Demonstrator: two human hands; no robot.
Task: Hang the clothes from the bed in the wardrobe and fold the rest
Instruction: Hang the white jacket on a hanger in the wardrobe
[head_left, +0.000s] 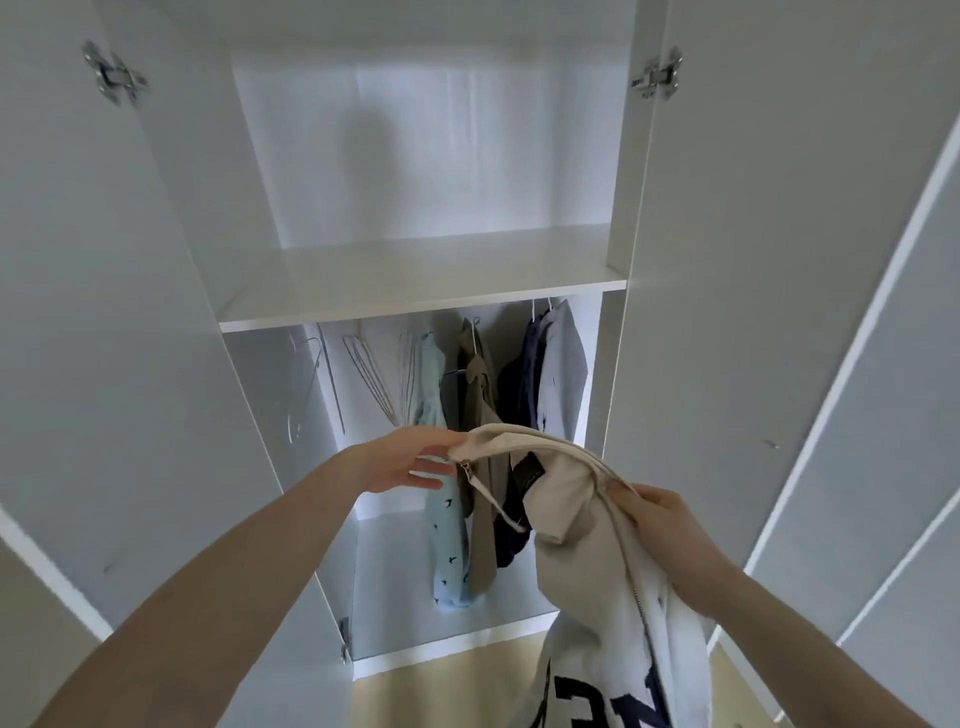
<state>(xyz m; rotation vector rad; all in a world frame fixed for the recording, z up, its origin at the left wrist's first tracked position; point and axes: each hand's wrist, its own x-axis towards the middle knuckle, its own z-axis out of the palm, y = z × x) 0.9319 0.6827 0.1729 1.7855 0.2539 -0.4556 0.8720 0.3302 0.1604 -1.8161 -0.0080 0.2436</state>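
Observation:
A cream zip-up sweatshirt (582, 525) with dark letters near its hem hangs between my hands in front of the open wardrobe (415, 296). My left hand (415, 460) pinches its collar end by the zipper pull. My right hand (660, 519) grips the fabric along the zipper edge lower right. Behind it, on the rail, hang a light blue shirt (441, 519), an olive garment (480, 415), a navy garment (527, 384) and a pale grey shirt (563, 374).
Several empty wire hangers (363, 374) hang at the left of the rail. A bare white shelf (415, 280) spans the wardrobe above. Both doors stand open, left door (104, 312) and right door (753, 312).

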